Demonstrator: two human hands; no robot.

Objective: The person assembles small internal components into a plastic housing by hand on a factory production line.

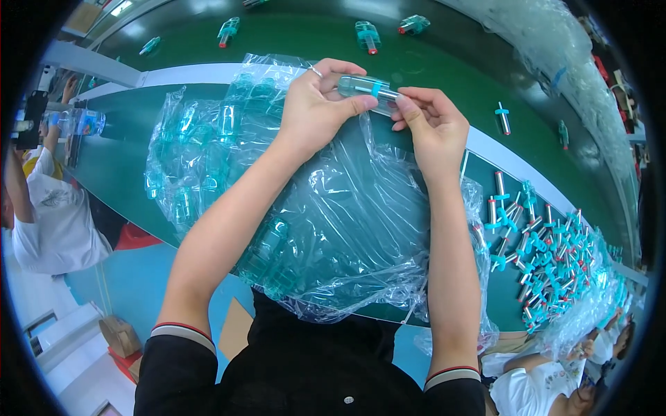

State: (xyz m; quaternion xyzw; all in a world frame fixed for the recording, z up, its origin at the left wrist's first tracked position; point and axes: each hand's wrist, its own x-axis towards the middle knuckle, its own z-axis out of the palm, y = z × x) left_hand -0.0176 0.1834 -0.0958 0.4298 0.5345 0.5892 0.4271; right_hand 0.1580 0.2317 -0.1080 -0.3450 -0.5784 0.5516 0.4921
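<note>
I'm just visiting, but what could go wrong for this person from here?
The clear shell and metal rod are pinched in the fingers of the left hand and right hand, so either might slip.

The crumpled plastic bag spreads beneath both forearms; an arm could snag it and drag the teal shells along.

The metal rods at the right lie in a loose heap, so a bump might scatter some.
</note>
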